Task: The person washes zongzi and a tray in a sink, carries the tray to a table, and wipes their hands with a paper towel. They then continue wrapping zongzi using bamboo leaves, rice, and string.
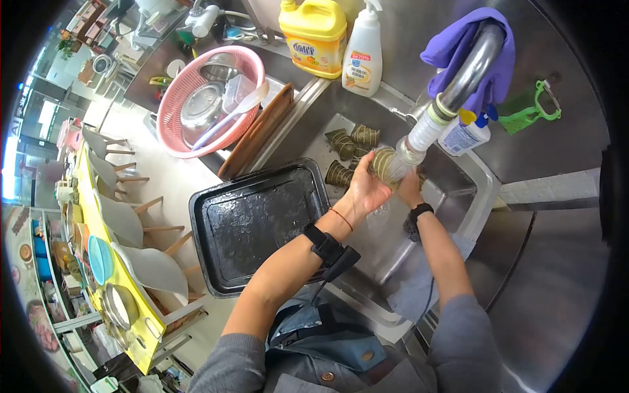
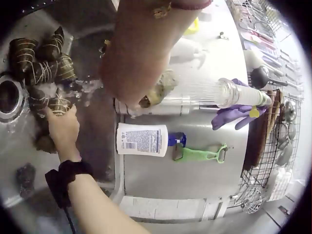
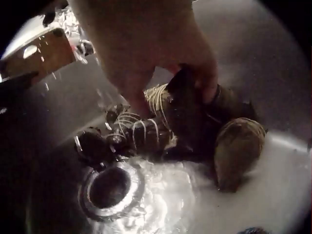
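My left hand [image 1: 368,188] grips a leaf-wrapped bundle [image 1: 388,166] tied with string, right beneath the tap [image 1: 426,131]. Water runs over this bundle [image 2: 165,86] in the left wrist view. Lower in the sink, my right hand [image 2: 64,127] is on a pile of similar bundles [image 2: 44,72]. The right wrist view has the thumb and fingers of that hand [image 3: 161,53] around one dark bundle [image 3: 185,109], with others touching it near the drain [image 3: 111,187]. In the head view the tap and left hand partly hide the right hand.
A black tray [image 1: 259,229] lies left of the sink [image 1: 481,216]. Behind stand a yellow jug [image 1: 313,39] and a white pump bottle [image 1: 362,56]. A pink basket [image 1: 171,111] of dishes is at the upper left. Purple gloves [image 1: 501,62] hang over the tap.
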